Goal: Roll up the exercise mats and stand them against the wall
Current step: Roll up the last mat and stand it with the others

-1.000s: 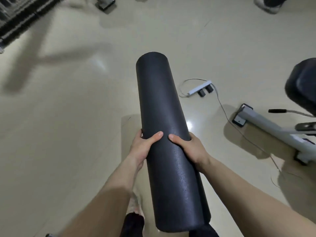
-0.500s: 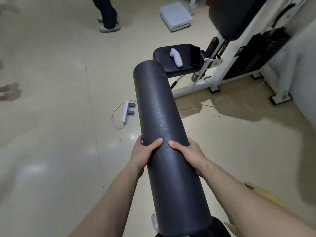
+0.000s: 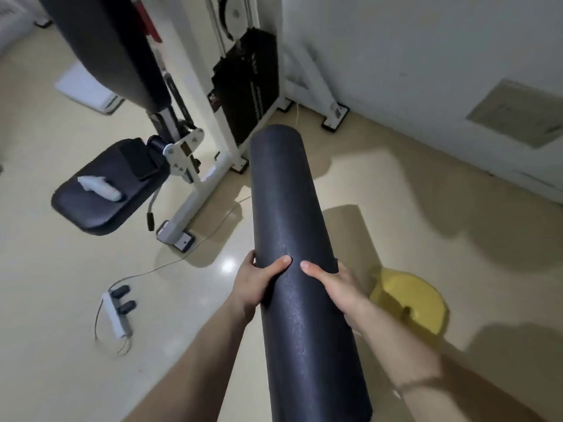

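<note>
Both hands hold one rolled mat [image 3: 292, 226], a tight dark cylinder running from the bottom of the view up toward 12 o'clock. Its far end is raised above the floor [image 3: 61, 269] and aimed at the foot of the wall [image 3: 426, 71]. The left hand [image 3: 254, 284] curls round the roll's left flank with the thumb laid across the top. The right hand [image 3: 338, 287] curls round the right flank the same way, and the two thumb tips are close but apart. The mat's outer edge shows as a small step just above the right hand.

Rolling of this mat looks finished and the carry seems under way; standing it on end against the wall is left to do. Whether other mats wait cannot be told from this view.

Open room lies at 1 to 2 o'clock, where bare floor meets the wall. At 11 to 12 o'clock the weight machine [image 3: 243, 86] stands with its white feet near the wall. Its seat pad [image 3: 100, 202], with a small white object [image 3: 99, 187] on it, juts out at 9 o'clock. A power strip [image 3: 117, 312] and its cord lie on the floor at 8 o'clock. A yellow object [image 3: 408, 300] sits on the floor at 4 o'clock, just beside the right forearm. Both look like trip points for a sideways step.
</note>
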`<action>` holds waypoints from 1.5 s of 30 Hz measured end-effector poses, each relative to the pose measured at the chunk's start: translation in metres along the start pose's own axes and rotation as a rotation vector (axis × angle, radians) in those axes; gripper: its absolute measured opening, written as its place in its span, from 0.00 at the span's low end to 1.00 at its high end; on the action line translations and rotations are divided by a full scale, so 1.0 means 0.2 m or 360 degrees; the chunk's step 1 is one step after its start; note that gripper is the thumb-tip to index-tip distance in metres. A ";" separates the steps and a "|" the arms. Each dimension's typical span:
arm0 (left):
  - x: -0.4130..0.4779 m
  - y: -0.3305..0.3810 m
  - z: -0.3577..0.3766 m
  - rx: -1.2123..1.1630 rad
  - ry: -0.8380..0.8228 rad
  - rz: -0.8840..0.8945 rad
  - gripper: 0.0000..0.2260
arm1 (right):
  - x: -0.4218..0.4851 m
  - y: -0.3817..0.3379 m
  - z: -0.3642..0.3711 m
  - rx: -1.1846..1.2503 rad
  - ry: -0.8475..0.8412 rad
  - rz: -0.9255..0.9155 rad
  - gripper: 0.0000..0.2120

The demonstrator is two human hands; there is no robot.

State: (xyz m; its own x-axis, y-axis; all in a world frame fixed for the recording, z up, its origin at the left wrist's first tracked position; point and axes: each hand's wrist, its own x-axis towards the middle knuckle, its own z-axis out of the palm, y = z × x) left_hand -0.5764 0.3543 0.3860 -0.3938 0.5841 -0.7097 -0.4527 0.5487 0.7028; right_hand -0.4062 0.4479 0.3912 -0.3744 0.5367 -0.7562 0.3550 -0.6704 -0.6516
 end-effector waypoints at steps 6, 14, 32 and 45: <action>0.58 0.34 0.48 0.0231 -0.0243 0.0041 0.37 | 0.42 -0.29 -0.42 0.0237 0.0198 -0.0076 0.23; 1.74 0.57 1.04 0.0425 -0.0408 0.0122 0.33 | 1.44 -0.55 -0.84 0.0471 0.0453 -0.0195 0.24; 4.12 0.23 1.37 0.0571 -0.0364 0.0081 0.40 | 3.85 -0.33 -1.09 0.0663 0.0636 -0.0077 0.43; 4.58 0.21 1.21 0.0874 -0.0194 0.0151 0.35 | 4.41 -0.31 -0.94 0.0296 0.0664 -0.0045 0.49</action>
State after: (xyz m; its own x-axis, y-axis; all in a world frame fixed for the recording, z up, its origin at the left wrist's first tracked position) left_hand -0.7623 1.0575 -0.2233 -0.3023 0.6932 -0.6543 0.0752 0.7017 0.7085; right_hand -0.5972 1.0592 -0.2461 0.0089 0.6912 -0.7226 0.1756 -0.7125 -0.6793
